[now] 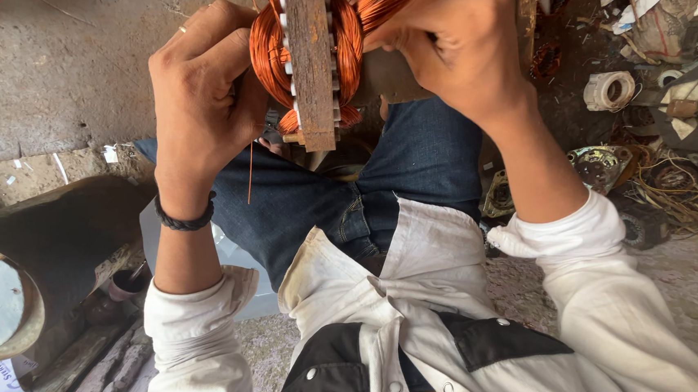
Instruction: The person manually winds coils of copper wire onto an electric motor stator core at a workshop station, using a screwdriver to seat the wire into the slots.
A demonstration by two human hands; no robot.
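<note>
While left hand [198, 92] grips copper coil [269, 50], right hand [452, 37] fingers clench strands.

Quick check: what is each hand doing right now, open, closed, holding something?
Left hand: closed around the copper wire coil beside the slotted metal core.
Right hand: closed on the coil's other side.

A motor-repair workshop: copper wire coils [338, 33], scrap parts [658, 166] and a dusty concrete floor [53, 69].

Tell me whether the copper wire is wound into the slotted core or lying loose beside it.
Wound in. The copper wire bulges in tight bundles on both sides of the slotted core, gripped by the left hand and right hand.
</note>
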